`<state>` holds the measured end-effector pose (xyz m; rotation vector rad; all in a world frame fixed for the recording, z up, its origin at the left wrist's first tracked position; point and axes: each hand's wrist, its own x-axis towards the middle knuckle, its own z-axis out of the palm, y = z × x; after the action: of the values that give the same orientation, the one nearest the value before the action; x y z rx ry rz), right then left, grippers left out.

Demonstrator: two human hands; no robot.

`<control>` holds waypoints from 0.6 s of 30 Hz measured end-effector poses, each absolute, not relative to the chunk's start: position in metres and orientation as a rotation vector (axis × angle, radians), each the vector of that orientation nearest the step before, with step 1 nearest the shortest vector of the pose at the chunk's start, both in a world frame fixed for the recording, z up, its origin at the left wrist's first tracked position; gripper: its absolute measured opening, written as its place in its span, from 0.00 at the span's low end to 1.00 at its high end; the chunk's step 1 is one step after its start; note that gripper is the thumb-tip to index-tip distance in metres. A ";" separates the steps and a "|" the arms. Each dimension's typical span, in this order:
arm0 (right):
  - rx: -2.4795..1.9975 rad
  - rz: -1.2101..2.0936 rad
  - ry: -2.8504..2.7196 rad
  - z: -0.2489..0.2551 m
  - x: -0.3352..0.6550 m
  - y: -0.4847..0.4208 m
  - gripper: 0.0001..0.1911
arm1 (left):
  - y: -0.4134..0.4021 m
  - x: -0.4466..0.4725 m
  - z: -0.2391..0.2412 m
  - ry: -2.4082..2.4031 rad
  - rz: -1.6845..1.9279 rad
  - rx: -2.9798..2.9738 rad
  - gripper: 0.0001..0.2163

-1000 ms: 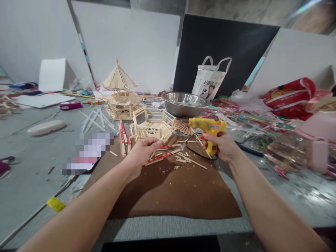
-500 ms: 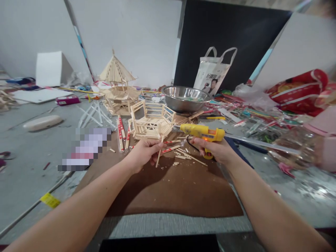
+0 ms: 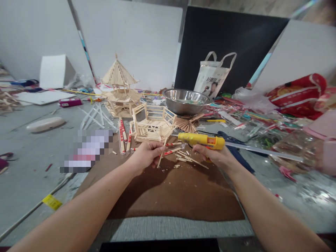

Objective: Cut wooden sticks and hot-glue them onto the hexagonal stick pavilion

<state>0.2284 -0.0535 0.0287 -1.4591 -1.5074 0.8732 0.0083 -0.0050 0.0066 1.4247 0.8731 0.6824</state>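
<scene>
Pinched in my left hand [image 3: 150,154] is a thin wooden stick [image 3: 162,155], tilted with its upper end toward the nozzle of a yellow glue gun [image 3: 201,140]. My right hand [image 3: 210,154] is closed around the gun's grip; a long clear glue stick [image 3: 262,151] juts out behind it. Just beyond my left hand stands a small railed frame [image 3: 153,122] built of wooden sticks. Loose cut sticks [image 3: 185,158] and red-and-white wrapped chopsticks [image 3: 122,134] lie around it on a brown mat [image 3: 168,196].
Behind the frame stands a stick-built pavilion [image 3: 120,87] with a pointed roof. A steel bowl [image 3: 186,101] and a white bag [image 3: 212,77] are at the back. Plastic scraps clutter the right, beside a pink-lidded clear container [image 3: 296,143]. A cable [image 3: 31,213] crosses the left.
The glue gun has tipped, its grip now mostly hidden by my right hand, and its nozzle sits slightly lower and nearer the stick. The whole view has shifted slightly.
</scene>
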 end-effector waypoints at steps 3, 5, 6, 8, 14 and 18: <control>-1.415 0.842 -1.561 0.030 0.226 -0.054 0.10 | -0.004 0.008 0.006 0.867 0.682 1.429 0.13; -1.392 0.835 -1.620 0.029 0.224 -0.055 0.11 | -0.004 0.008 0.007 0.861 0.685 1.429 0.14; -1.381 0.843 -1.654 0.029 0.224 -0.055 0.11 | -0.005 0.008 0.007 0.859 0.685 1.430 0.14; -1.374 0.856 -1.709 0.028 0.223 -0.055 0.12 | -0.005 0.008 0.008 0.859 0.685 1.431 0.14; -1.359 0.812 -1.845 0.030 0.220 -0.055 0.12 | -0.005 0.008 0.007 0.855 0.695 1.426 0.14; -1.295 0.811 -1.853 0.033 0.215 -0.056 0.14 | -0.005 0.007 0.007 0.830 0.690 1.432 0.13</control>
<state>0.2155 -0.0557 0.0328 -1.2954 -1.8525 0.8111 0.0074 -0.0047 0.0066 1.4320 0.8296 0.6899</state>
